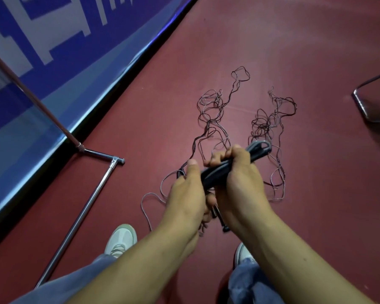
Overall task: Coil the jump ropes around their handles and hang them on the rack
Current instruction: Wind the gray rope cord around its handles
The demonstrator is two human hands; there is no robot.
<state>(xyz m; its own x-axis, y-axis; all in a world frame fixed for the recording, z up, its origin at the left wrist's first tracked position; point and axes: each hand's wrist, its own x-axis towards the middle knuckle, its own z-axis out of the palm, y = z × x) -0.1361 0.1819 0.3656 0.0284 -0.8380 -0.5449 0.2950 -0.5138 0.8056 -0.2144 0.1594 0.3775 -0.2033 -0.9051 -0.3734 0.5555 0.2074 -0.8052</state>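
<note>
Closest in were the person's grey-blue trousers (75, 279) and two white sneakers, the left one (122, 240) next to the rack's base and the right one (242, 253) half hidden by a trouser leg. Both forearms reached out over the dark red floor (305, 216).

The right hand (239, 178) was wrapped tight around a bunch of dark grey handles (260, 150), with their looped ends poking out past the knuckles, up and to the right. The left hand (189, 194) sat right against it, thumb up and fingers curled underneath around the lower black ends of the same bunch. So both hands were closed on the handles, held above the floor.

The thin cords (211, 119) trailed from the hands down to the floor and lay beyond them in two loose, tangled piles, not wound on anything.

Off to the left the chrome rack (86, 210) stood by the wall, one foot bar along the floor and its pole slanting up out of view. Nothing hung on the part I could see. Behind it was a blue banner (53, 40) with white lettering, and at the far right edge a bent dark metal tube (359, 102).
</note>
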